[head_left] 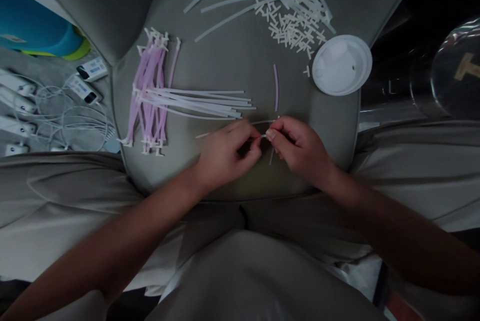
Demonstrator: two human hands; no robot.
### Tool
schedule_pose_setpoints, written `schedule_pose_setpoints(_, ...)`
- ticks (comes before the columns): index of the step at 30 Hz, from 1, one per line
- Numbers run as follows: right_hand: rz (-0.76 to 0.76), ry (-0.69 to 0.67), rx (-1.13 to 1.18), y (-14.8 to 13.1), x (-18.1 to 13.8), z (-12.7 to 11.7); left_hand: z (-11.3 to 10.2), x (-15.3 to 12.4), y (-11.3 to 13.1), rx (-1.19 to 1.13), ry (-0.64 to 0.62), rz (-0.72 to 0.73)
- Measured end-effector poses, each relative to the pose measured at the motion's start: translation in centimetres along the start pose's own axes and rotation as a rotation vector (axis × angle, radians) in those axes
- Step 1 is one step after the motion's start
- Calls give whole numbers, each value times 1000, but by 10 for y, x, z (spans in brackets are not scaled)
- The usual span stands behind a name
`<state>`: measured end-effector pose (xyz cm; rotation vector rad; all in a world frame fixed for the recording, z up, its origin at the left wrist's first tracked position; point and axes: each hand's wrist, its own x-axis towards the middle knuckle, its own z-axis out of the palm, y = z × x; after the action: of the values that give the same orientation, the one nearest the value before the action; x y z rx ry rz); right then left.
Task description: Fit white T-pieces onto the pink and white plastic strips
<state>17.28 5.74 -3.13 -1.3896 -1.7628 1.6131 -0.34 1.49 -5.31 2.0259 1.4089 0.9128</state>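
Left grip (225, 153), right grip (296, 148), tube (263, 136) between

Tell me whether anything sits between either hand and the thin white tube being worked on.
Nothing visible does. The left hand and right hand both already pinch the thin white tube over the grey cushion. The loose purple tube lies just beyond the right hand, apart from the grip.

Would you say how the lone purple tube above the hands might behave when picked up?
The lone purple tube is thin and slightly curved, so probably light, bendy and droopy. Its curve and the soft-looking grey cushion should keep it from rolling far.
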Motion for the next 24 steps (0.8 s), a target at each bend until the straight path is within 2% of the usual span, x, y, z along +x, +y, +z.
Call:
schedule_pose_setpoints(8, 14, -28, 1, -1, 1, -1, -2, 0, 0, 11, -47, -42)
schedule_pose_setpoints(24, -5, -34, 2, -1, 0, -1, -3, 1, 0, 37, -61, -8)
